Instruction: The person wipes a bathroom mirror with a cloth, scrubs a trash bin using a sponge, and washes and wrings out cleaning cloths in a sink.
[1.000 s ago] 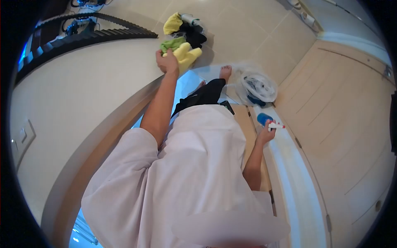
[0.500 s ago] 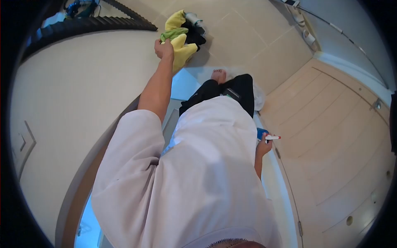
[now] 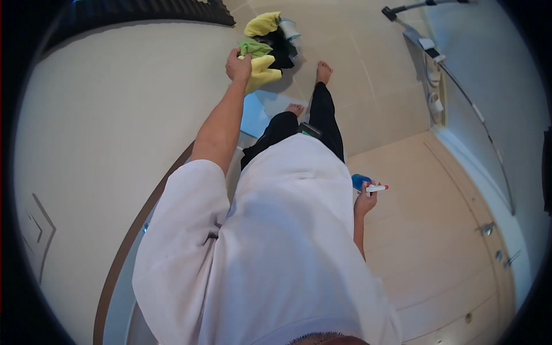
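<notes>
My left hand (image 3: 238, 66) is stretched forward and closed on a bundle. In the bundle I see a green cloth (image 3: 255, 48), a yellow cloth (image 3: 263, 76), a second yellow piece (image 3: 263, 24), something black like a plastic bag (image 3: 280, 49) and a whitish roll or tub (image 3: 289, 29). What hangs from what is partly hidden by my fingers. Low at my right side, my right hand (image 3: 365, 201) is wrapped round a spray bottle (image 3: 361, 181) with blue liquid. Its white trigger head with a red tip points to the right.
A white wall (image 3: 126, 86) curves along my left, with a black ridged edge (image 3: 144, 17) above. To the right is a wooden door (image 3: 425, 230) with a metal handle (image 3: 487, 229). A long thin pole (image 3: 468, 106) leans at the far right. Tiles cover the floor (image 3: 368, 63).
I have stepped forward: one foot is now well ahead of the other. The door and wall have shifted in view. Both hands keep hold of the bundle and the spray bottle.
</notes>
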The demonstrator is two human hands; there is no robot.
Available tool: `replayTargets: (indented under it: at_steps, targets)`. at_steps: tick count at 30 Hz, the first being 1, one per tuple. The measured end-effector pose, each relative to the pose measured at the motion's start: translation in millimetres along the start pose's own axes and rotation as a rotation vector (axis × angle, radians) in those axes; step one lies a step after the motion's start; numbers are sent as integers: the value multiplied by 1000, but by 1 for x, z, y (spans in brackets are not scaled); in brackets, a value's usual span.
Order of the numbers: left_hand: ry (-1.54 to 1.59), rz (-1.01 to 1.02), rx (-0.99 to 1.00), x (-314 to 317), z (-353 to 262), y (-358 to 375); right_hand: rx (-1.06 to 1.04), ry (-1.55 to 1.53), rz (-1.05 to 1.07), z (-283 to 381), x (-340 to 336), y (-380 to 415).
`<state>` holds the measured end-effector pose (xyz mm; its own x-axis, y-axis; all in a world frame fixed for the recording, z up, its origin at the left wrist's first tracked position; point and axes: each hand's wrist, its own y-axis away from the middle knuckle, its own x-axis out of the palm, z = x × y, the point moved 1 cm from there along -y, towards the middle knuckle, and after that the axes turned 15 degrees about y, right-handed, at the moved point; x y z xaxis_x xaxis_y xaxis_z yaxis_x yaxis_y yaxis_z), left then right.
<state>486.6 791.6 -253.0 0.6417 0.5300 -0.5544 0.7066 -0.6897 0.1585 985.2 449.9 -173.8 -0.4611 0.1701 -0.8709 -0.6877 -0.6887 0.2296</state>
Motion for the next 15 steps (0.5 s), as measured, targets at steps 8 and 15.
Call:
replayTargets:
  at_steps: [8, 15]
  targets:
    - [-81, -38, -209, -71, 39, 51, -186, -88, 6, 32, -31, -2]
    - [92, -56, -330, -136, 146, 168, -436, -60, 21, 36, -43, -22]
